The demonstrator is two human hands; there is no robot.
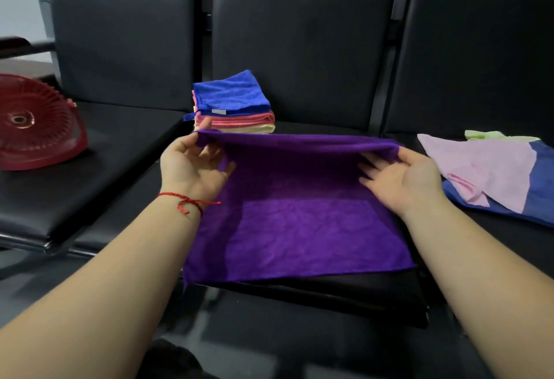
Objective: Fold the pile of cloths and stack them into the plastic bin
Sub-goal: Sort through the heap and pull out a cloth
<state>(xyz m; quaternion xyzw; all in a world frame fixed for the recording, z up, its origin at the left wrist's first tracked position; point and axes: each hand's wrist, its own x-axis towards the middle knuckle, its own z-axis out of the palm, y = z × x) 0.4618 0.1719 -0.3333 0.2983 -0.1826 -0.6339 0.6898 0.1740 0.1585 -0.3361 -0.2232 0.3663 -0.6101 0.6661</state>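
While lifted by two hands: one purple cloth (299, 228)

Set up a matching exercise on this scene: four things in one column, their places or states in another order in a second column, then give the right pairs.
Things:
1. purple cloth
2. blue cloth
3. red basket
4. pink cloth

Places or states:
A. on top of the folded stack at the back of the middle seat
B. lying unfolded on the right seat
C. far edge lifted by the left hand and right hand
D. tipped on its side on the left seat

Pairs: 1-C, 2-A, 3-D, 4-B
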